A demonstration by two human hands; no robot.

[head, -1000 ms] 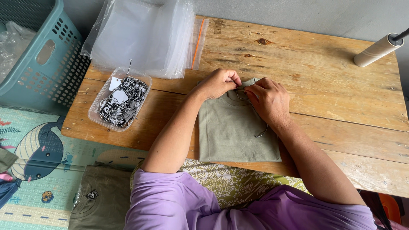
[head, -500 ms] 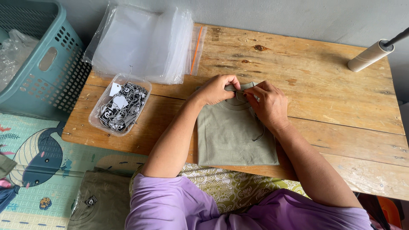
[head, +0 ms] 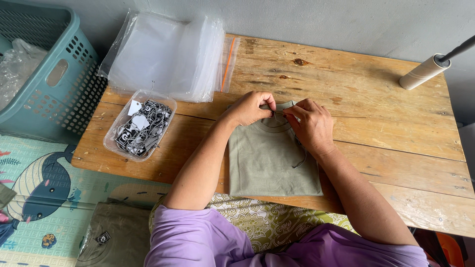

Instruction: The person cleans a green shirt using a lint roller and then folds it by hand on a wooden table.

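Note:
A folded olive-green shirt (head: 269,160) lies on the wooden table (head: 376,109) in front of me. My left hand (head: 252,108) pinches the collar at the shirt's far edge. My right hand (head: 311,126) meets it there, fingers closed on the collar and on a thin ball chain (head: 299,160) that dangles over the shirt. What hangs on the chain is hidden under my fingers.
A clear plastic tub (head: 140,127) of tags on chains sits to the left. A stack of clear zip bags (head: 168,57) lies behind it. A teal laundry basket (head: 47,84) stands at far left, a lint roller (head: 425,71) at far right. A bagged shirt (head: 114,237) lies on the floor mat.
My hands stay together at the collar with small finger movements. The view has tilted, so the table sits a little lower in frame; the chain now hangs visibly below my right hand.

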